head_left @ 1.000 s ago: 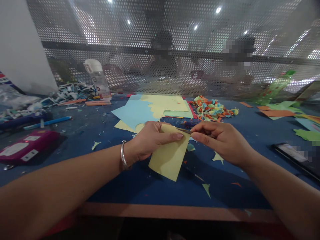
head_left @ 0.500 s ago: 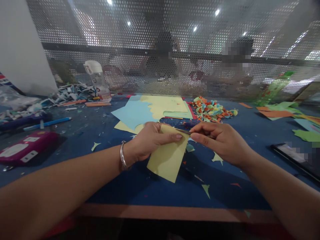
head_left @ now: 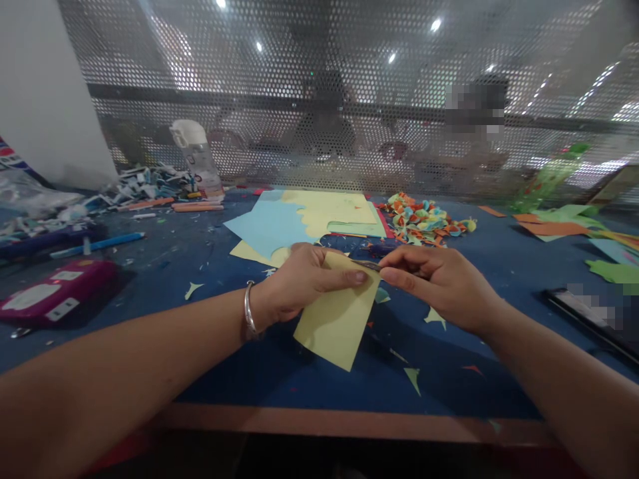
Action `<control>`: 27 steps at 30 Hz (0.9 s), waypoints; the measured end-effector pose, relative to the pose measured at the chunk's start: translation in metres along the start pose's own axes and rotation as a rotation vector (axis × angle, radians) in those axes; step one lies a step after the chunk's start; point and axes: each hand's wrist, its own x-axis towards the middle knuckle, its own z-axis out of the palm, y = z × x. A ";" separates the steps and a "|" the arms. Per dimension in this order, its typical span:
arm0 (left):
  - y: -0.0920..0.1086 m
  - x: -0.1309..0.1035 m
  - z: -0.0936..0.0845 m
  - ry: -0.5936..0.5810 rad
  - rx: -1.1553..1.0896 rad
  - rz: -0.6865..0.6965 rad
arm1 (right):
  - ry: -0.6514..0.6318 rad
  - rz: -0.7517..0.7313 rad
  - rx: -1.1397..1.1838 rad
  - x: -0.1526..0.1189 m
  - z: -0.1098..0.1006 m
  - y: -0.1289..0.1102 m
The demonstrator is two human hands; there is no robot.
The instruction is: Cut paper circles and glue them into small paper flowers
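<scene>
A pale yellow sheet of paper (head_left: 334, 322) is pinched in my left hand (head_left: 314, 276), thumb on its near face and fingers behind. The sheet hangs tilted above the blue tabletop. My right hand (head_left: 432, 283) is closed around a pair of scissors (head_left: 367, 264). Their thin metal blades lie at the paper's top edge, close to my left thumb; the handles are hidden inside my fingers. Beyond both hands lie a light blue sheet (head_left: 274, 223) and larger yellow sheets (head_left: 339, 206) with curved cut-outs along their edges.
Colourful cut paper pieces (head_left: 424, 218) are heaped behind my right hand. Paper scraps (head_left: 412, 379) dot the table. A purple case (head_left: 60, 289), a blue pen (head_left: 100, 245) and a white-lidded bottle (head_left: 197, 156) stand left; a phone (head_left: 594, 319) lies right. A perforated metal screen (head_left: 279, 133) rises behind.
The scissors' blades have shifted slightly at the paper's top edge, and the sheet's lower corner hangs a touch lower. Both hands keep their holds.
</scene>
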 end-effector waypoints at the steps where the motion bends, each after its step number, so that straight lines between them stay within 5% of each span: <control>1: 0.000 0.000 0.000 -0.001 -0.002 0.000 | 0.000 0.001 -0.002 0.000 0.000 0.000; 27: 0.006 -0.004 0.009 0.090 0.124 -0.021 | 0.007 -0.018 -0.034 0.002 0.003 -0.002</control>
